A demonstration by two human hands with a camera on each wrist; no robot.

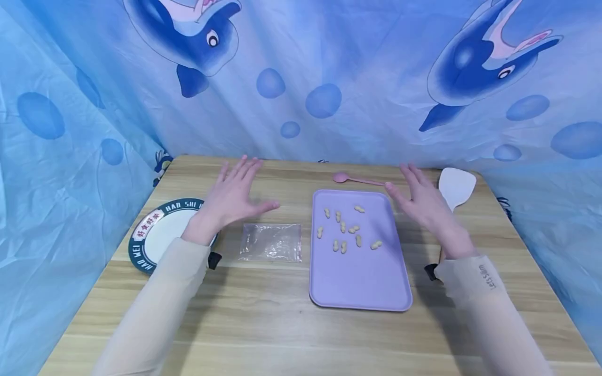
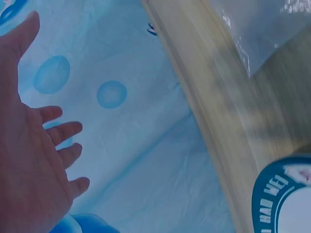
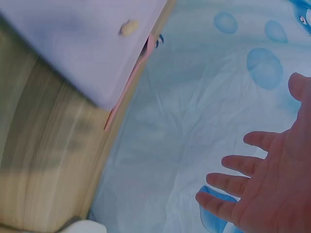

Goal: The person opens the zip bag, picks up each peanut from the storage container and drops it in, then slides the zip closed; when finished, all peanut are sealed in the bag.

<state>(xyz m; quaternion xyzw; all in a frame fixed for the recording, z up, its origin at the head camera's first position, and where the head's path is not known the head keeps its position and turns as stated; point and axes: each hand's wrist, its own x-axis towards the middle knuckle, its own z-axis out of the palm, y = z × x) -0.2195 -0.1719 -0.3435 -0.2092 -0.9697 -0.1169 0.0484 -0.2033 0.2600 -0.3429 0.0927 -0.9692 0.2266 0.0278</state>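
Observation:
Both hands hover over the table with fingers spread and nothing in them. My left hand (image 1: 230,201) is raised between the green-rimmed plate (image 1: 162,209) and a clear plastic bag (image 1: 271,243); its spread fingers also show in the left wrist view. On the other side, my right hand (image 1: 425,206) hangs beside the purple tray (image 1: 359,282), near the handle end of a pink spoon (image 1: 340,177). Several peanuts in their shells (image 1: 358,240) lie scattered on the tray's upper half. A white spatula (image 1: 456,185) lies to the right, its handle partly hidden by the right forearm.
The wooden table (image 1: 263,324) ends at a blue curtain (image 1: 376,130) printed with dolphins, which hangs along the back and sides. Dark bands with black blocks sit at both wrists, the left one (image 1: 213,260) close to the plate.

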